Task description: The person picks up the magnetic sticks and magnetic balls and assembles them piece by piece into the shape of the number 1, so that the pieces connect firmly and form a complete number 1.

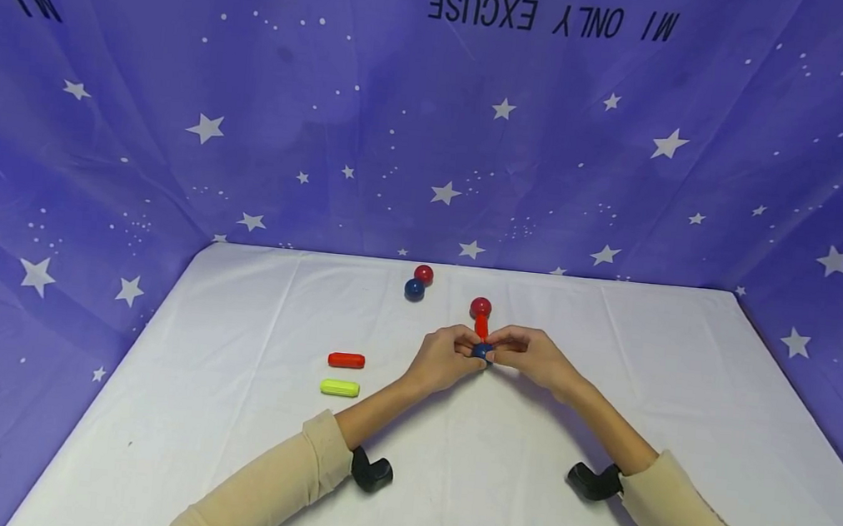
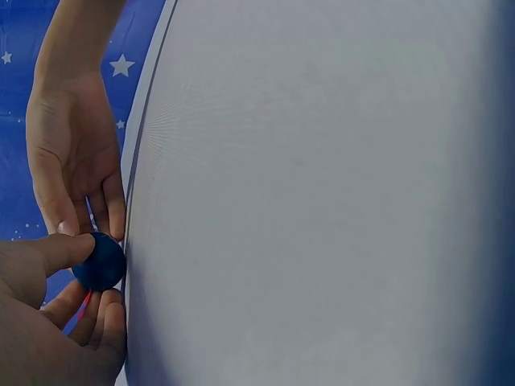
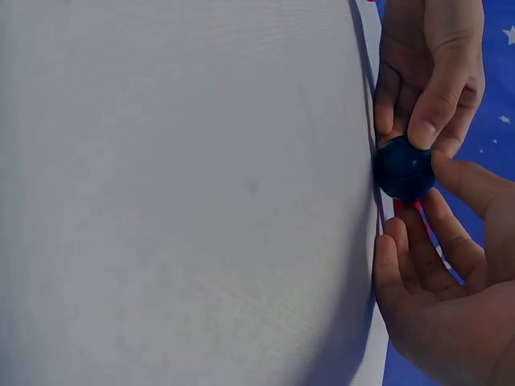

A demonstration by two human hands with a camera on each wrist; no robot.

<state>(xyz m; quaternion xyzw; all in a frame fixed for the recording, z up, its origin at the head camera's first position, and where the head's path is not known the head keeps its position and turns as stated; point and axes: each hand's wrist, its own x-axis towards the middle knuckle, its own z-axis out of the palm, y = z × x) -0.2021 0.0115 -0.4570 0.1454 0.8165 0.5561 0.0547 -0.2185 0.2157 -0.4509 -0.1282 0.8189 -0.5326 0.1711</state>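
Blue ball [image 1: 483, 352]: our left hand [image 1: 447, 357] and right hand [image 1: 535, 359] pinch it; red stick [image 1: 481, 327] at twelve o'clock looks joined to red ball [image 1: 481, 307]; yellow stick [image 1: 339, 388] at eight looks unused.

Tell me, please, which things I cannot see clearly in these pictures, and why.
Head view: part of the held blue ball, covered by the left hand and right hand.
Left wrist view: most of the red rod beyond it, behind ball and hands.
Head view: end details of the yellow rod, too small.
Head view: leftmost lettering, cut off by left edge.
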